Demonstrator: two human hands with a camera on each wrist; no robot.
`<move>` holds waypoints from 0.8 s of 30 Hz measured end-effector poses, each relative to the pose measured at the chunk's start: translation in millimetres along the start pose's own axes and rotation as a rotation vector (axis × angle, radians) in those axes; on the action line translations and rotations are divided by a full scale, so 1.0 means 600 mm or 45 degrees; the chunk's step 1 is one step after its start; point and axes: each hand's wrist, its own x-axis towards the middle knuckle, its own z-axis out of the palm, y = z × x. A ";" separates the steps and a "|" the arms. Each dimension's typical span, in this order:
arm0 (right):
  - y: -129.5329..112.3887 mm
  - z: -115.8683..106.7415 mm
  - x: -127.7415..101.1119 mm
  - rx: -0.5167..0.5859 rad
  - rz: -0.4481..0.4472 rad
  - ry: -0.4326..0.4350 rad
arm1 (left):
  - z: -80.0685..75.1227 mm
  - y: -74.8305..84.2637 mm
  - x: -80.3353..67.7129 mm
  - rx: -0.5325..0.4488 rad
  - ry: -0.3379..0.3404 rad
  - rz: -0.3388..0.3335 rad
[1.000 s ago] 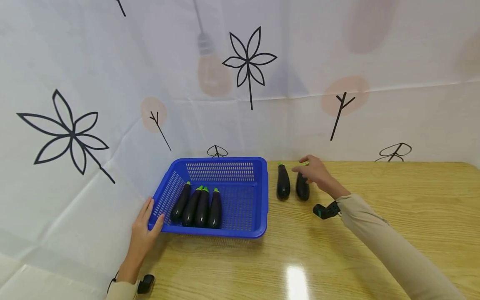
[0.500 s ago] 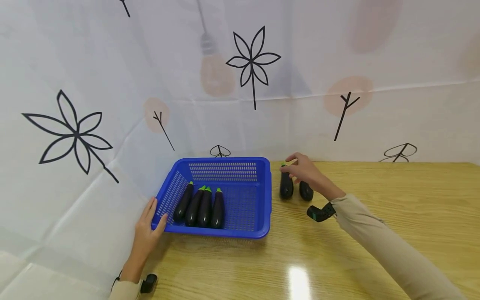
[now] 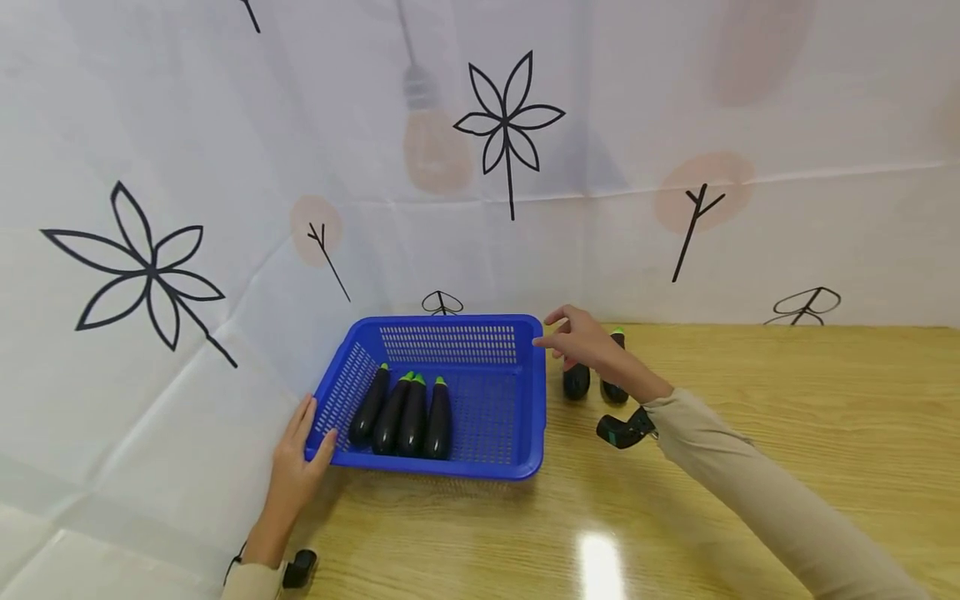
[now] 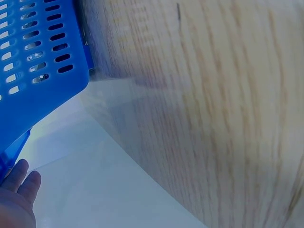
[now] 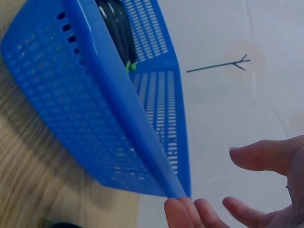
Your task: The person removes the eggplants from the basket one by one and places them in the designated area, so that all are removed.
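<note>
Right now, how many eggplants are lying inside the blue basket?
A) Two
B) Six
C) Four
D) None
C: the head view shows four dark eggplants side by side in the blue basket, with two more eggplants on the table outside it, partly behind the right hand.

We see bare floor in the right half of the blue basket [image 3: 525,392], at 3 o'clock of its four eggplants [image 3: 405,417]. Its right wall stands between that room and the two eggplants [image 3: 577,382] on the table [image 3: 787,400], where open wood spreads toward 4 o'clock.
</note>
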 end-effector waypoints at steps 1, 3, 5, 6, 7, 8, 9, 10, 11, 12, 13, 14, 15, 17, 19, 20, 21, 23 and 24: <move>-0.003 0.003 0.000 0.000 0.001 -0.001 | 0.000 0.000 0.001 0.004 0.001 0.000; -0.007 0.008 -0.001 0.005 -0.004 -0.016 | -0.001 0.002 0.001 0.008 -0.001 0.000; -0.011 0.013 -0.003 0.013 -0.008 -0.033 | -0.001 0.002 0.000 0.010 -0.005 -0.005; -0.013 0.015 -0.004 0.021 -0.009 -0.046 | -0.001 0.002 0.000 0.013 -0.007 -0.007; -0.015 0.017 -0.004 0.031 -0.010 -0.058 | -0.001 0.002 0.000 0.014 -0.007 -0.006; -0.017 0.019 -0.005 0.043 -0.013 -0.071 | 0.000 0.002 -0.001 0.016 -0.007 -0.005; -0.020 0.021 -0.006 0.053 -0.009 -0.084 | 0.000 0.002 -0.001 0.014 -0.002 -0.004; -0.023 0.023 -0.007 0.066 -0.004 -0.095 | 0.000 0.001 -0.002 0.014 0.003 0.000; -0.026 0.024 -0.007 0.076 0.001 -0.106 | 0.001 0.000 -0.002 0.015 0.010 0.004; -0.029 0.026 -0.008 0.082 -0.002 -0.120 | 0.001 0.000 -0.002 0.014 0.016 0.012; -0.033 0.027 -0.009 0.091 0.000 -0.130 | 0.001 0.000 -0.002 0.011 0.021 0.018; -0.036 0.029 -0.009 0.095 -0.003 -0.142 | 0.001 -0.001 -0.002 0.007 0.026 0.023; -0.039 0.031 -0.010 0.097 -0.006 -0.153 | 0.001 -0.001 -0.002 0.003 0.030 0.026; -0.045 0.034 -0.012 0.094 -0.015 -0.172 | 0.000 -0.001 -0.002 -0.001 0.028 0.029; -0.049 0.038 -0.013 0.091 -0.020 -0.183 | -0.001 0.000 -0.001 -0.004 0.026 0.027; -0.051 0.040 -0.013 0.088 -0.025 -0.192 | -0.001 0.000 -0.001 -0.001 0.024 0.022; -0.052 0.042 -0.013 0.086 -0.025 -0.198 | -0.001 0.000 -0.001 0.000 0.023 0.019; -0.053 0.047 -0.012 0.084 -0.027 -0.207 | -0.002 0.001 -0.001 0.004 0.022 0.014; -0.053 0.049 -0.011 0.082 -0.030 -0.213 | -0.002 0.001 -0.001 0.003 0.019 0.011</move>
